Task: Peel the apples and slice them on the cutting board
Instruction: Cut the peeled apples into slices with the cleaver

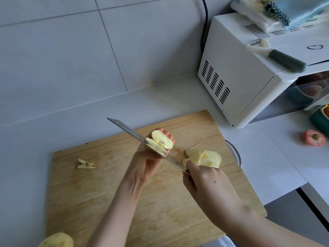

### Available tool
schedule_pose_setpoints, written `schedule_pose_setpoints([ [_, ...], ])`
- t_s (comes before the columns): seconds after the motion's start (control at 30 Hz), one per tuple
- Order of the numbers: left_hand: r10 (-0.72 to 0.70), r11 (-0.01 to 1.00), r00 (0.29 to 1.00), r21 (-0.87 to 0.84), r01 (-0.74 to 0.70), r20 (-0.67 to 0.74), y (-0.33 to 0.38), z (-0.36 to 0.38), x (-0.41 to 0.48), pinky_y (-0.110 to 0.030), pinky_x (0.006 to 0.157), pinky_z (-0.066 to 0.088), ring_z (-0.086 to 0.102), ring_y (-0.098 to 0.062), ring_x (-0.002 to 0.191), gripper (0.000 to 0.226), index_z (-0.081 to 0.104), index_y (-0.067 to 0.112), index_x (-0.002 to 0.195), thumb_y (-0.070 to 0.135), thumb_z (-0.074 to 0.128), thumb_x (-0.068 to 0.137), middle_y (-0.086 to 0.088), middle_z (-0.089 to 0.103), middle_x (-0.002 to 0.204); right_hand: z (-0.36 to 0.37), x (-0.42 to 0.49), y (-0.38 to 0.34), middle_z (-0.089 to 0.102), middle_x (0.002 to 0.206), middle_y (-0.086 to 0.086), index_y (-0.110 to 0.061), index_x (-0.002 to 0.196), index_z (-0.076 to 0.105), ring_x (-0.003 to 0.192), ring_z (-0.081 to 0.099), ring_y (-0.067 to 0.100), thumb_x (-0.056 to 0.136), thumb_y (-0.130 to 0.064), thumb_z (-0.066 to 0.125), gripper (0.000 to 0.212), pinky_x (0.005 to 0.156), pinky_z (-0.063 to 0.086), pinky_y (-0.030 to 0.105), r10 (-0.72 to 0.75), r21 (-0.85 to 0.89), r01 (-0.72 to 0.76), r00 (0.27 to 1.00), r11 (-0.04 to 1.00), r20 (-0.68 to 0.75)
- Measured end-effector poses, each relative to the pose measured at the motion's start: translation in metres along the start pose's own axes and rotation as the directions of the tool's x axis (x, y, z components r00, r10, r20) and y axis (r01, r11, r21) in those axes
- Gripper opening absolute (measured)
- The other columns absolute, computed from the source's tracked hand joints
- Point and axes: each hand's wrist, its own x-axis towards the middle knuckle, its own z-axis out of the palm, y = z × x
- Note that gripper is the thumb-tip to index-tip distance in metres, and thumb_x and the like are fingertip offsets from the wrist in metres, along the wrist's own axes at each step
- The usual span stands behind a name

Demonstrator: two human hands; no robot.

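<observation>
Nearest me, a peeled apple [57, 240] sits at the cutting board's [106, 202] near left corner. Above the board's middle my left hand [147, 166] curls around an apple half [161, 141]; my right hand [206, 179] grips the knife [127, 131], blade in its core. Slices [204, 157] lie on the board's right side.

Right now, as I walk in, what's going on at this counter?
A person is cutting up peeled apples. The left hand holds a peeled apple half above the wooden cutting board, while the right hand grips a knife whose blade is set into it by the seeds. A pile of slices lies on the board near the right hand, a cut-out core piece lies further left, and another peeled apple piece sits by the near left corner.
</observation>
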Motion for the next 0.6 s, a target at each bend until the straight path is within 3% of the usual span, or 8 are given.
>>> schedule_pose_setpoints([
  [0.07, 0.121, 0.974, 0.984, 0.205, -0.093, -0.129, -0.007, 0.006, -0.004, -0.037, 0.092, 0.053, 0.064, -0.027, 0.099, 0.058, 0.065, 0.006, 0.099, -0.023, 0.061, 0.049, -0.011, 0.065, 0.099, 0.001, 0.001, 0.002, 0.005, 0.050, -0.012, -0.022, 0.070, 0.023, 0.036, 0.000, 0.007, 0.072, -0.010, 0.076, 0.055, 0.038, 0.001, 0.013, 0.011, -0.013, -0.011, 1.000, 1.000, -0.004],
  [0.13, 0.212, 0.917, 0.965, 0.374, -0.142, -0.154, -0.012, 0.007, -0.007, -0.031, 0.086, 0.055, 0.063, -0.025, 0.104, 0.066, 0.062, 0.010, 0.102, -0.023, 0.060, 0.045, -0.005, 0.068, 0.098, 0.002, 0.002, 0.003, 0.006, 0.050, -0.013, -0.022, 0.069, 0.023, 0.036, 0.001, 0.007, 0.072, -0.009, 0.076, 0.054, 0.038, 0.001, 0.013, 0.013, -0.008, -0.013, 1.000, 1.000, -0.014],
  [0.2, 0.179, 0.939, 0.973, 0.321, -0.125, -0.144, -0.011, 0.009, -0.007, -0.032, 0.089, 0.053, 0.063, -0.025, 0.104, 0.070, 0.061, 0.008, 0.103, -0.023, 0.064, 0.041, -0.005, 0.069, 0.098, 0.002, 0.003, 0.004, 0.003, 0.051, -0.014, -0.021, 0.070, 0.022, 0.037, -0.002, 0.005, 0.072, -0.008, 0.076, 0.055, 0.039, -0.001, 0.012, -0.003, -0.018, 0.002, 1.000, 1.000, -0.024],
  [0.33, -0.017, 0.997, 0.989, -0.079, 0.005, -0.146, -0.008, 0.013, -0.002, -0.042, 0.100, 0.046, 0.066, -0.030, 0.094, 0.073, 0.069, -0.002, 0.092, -0.014, 0.085, 0.022, -0.015, 0.066, 0.097, 0.004, 0.003, 0.004, 0.016, 0.049, -0.012, -0.019, 0.070, 0.023, 0.036, 0.005, 0.010, 0.065, -0.008, 0.080, 0.059, 0.039, -0.002, 0.014, -0.021, -0.073, 0.019, 0.999, 0.997, -0.028],
  [0.4, -0.066, 0.985, 0.989, -0.169, 0.043, -0.134, -0.008, 0.015, -0.003, -0.045, 0.103, 0.044, 0.066, -0.031, 0.091, 0.066, 0.069, -0.005, 0.088, -0.014, 0.086, 0.025, -0.017, 0.065, 0.095, 0.007, 0.002, 0.004, 0.018, 0.048, -0.010, -0.018, 0.068, 0.025, 0.036, 0.011, 0.014, 0.061, -0.007, 0.082, 0.059, 0.039, -0.003, 0.015, -0.023, -0.102, 0.020, 0.999, 0.995, -0.023],
  [0.5, -0.044, 0.995, 0.983, -0.098, 0.027, -0.180, -0.009, 0.017, -0.006, -0.043, 0.100, 0.046, 0.067, -0.029, 0.091, 0.064, 0.065, -0.001, 0.095, -0.019, 0.080, 0.036, -0.015, 0.066, 0.096, 0.010, 0.000, 0.004, 0.020, 0.048, -0.009, -0.019, 0.063, 0.033, 0.036, 0.013, 0.015, 0.061, -0.007, 0.082, 0.051, 0.039, -0.003, 0.015, -0.016, -0.109, 0.013, 1.000, 0.994, -0.026],
  [0.6, 0.069, 0.997, 0.962, 0.047, -0.058, -0.266, -0.015, 0.016, -0.010, -0.037, 0.094, 0.051, 0.069, -0.026, 0.095, 0.048, 0.061, 0.002, 0.103, -0.017, 0.053, 0.060, -0.012, 0.067, 0.099, 0.012, 0.000, 0.005, 0.021, 0.048, -0.010, -0.020, 0.066, 0.030, 0.035, 0.014, 0.015, 0.064, -0.009, 0.081, 0.052, 0.032, 0.005, 0.019, -0.005, -0.086, 0.001, 0.999, 0.996, -0.047],
])
